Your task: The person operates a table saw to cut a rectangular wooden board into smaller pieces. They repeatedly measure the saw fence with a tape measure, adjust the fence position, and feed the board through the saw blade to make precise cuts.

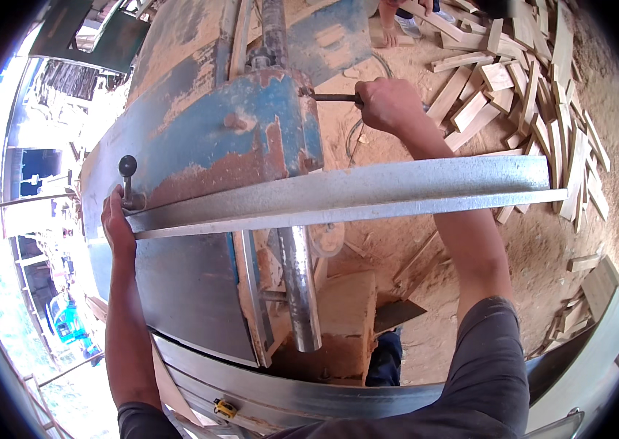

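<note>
My left hand rests against the left end of a long silver metal fence, its fingers stretched out beside a small lever with a black ball knob. The thumb side is hard to make out. My right hand is closed round the end of a dark metal rod. That rod sticks out from the right side of a worn blue machine housing, where paint has flaked to rusty brown. The fence crosses in front of the housing and over my right forearm.
A flat grey machine table lies below the fence, beside a round steel bar. Cut wooden pieces are heaped on the sawdust-covered floor at the right. Another person's hand reaches down near the pile. A metal rail runs along the near side.
</note>
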`<state>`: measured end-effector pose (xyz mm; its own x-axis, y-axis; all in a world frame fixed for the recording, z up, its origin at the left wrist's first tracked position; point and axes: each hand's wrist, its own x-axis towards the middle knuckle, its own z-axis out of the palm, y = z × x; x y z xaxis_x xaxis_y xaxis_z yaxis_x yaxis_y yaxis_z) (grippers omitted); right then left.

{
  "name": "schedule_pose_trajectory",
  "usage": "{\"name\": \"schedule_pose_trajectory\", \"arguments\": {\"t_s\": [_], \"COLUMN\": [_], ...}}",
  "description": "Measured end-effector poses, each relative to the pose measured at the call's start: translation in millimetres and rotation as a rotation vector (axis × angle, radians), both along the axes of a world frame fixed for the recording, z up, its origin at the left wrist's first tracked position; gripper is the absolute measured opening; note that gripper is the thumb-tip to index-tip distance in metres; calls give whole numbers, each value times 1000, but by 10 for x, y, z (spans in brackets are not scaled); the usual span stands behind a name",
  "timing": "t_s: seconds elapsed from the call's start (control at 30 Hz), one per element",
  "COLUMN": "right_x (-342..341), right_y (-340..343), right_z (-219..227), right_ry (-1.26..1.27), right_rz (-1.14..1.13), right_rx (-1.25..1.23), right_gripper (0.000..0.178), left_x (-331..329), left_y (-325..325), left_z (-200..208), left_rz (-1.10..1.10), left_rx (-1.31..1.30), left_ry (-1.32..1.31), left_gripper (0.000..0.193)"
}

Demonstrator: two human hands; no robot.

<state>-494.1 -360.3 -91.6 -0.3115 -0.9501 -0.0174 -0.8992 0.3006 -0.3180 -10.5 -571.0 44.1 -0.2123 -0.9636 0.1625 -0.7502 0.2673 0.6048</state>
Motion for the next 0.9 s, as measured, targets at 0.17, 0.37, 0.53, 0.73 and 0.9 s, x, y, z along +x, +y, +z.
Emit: {"name": "schedule_pose_trajectory", "arguments": {"t_s": [0.17,0.37,0.53,0.73,0.9], "right_x": [74,247,230,294,1525], "right_y": [-155,-354,-500,1013,1756], "right_z": [-270,-613,-1060,-2526,-1187], "right_ry": [30,-136,-278,-239,-382], "right_rz": [-112,-249,-110,-229,-60], "right_rx": [-139,-264,-140,-550,328], "right_gripper": [15,15,19,29,28], "left_x": [84,-76,178,-389,104], "left_y": [-48,-18,-21,-68,70], "left_z": [-36,-23,-71,46,-127], "left_rz": [-6,-32,-165,-230,30], "left_rx": [-32,-16,-199,-489,-249], "left_ry": [-11,26,-217,-566,-497], "left_gripper": [48,48,37,24,37]}}
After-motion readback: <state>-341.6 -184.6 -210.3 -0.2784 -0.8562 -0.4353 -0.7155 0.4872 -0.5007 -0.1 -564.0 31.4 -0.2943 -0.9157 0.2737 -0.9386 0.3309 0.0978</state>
